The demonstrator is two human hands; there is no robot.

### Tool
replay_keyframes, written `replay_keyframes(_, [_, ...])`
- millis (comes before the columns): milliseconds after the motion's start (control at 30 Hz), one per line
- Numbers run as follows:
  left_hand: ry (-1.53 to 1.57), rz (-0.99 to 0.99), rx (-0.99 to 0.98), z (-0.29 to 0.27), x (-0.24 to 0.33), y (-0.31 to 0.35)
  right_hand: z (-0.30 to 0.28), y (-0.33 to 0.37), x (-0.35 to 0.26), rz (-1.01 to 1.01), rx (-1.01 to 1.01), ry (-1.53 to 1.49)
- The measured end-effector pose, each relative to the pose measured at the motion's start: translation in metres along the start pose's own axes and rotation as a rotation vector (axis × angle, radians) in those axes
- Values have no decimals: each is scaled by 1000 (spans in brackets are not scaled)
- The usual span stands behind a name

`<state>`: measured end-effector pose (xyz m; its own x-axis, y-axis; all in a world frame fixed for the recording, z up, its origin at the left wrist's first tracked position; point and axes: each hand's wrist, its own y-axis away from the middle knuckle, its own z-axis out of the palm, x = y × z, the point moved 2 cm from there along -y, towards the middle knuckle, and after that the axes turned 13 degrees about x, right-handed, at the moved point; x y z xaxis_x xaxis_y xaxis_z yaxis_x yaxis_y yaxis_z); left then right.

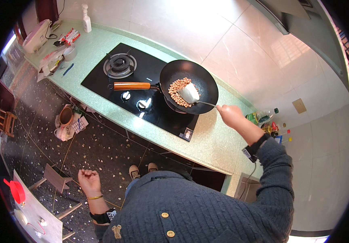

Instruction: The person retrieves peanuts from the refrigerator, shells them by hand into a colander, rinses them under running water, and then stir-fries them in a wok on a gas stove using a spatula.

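Observation:
My right hand (pixel 230 115) is closed round the handle end of a metal spatula (pixel 189 93), whose broad blade rests among peanuts (pixel 177 87) in a dark wok (pixel 207 83). The nuts look reddish-brown and lie heaped in the wok's bottom, partly covered by the blade. The wok sits over the right burner, its wooden handle (pixel 132 86) pointing left and untouched. Away from the counter, my left hand (pixel 89 181) hangs low at my left side, palm up with fingers curled in, holding nothing.
A black gas hob (pixel 101 83) with a bare left burner (pixel 120 65) is set in the green counter (pixel 211 139). Bottles (pixel 263 116) stand to the right; a spray bottle (pixel 86 19) and white cup (pixel 69 52) are left. A small table (pixel 36 218) stands behind my left hand.

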<state>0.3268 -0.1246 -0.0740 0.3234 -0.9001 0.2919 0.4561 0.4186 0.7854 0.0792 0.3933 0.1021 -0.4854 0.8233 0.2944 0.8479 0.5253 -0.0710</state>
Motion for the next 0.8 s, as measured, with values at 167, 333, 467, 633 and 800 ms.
replay_keyframes(167, [-7, 6, -71, 14, -1, 3, 20, -15, -17, 12, -56, -3])
replay_keyframes(333, [-21, 15, -68, 15, 0, 5, -33, -49, 39, 162, -178, -89])
replay_keyframes(467, [4, 9, -48, -1, 6, 4, -86, -99, 75, 83, -434, -76])
replay_keyframes(633, [31, 23, -52, -17, 15, 1, -74, -125, 43, 184, -396, -155])
replay_keyframes(800, [51, 75, -43, -23, 26, 4, -87, -122, 53, 15, -309, -22])
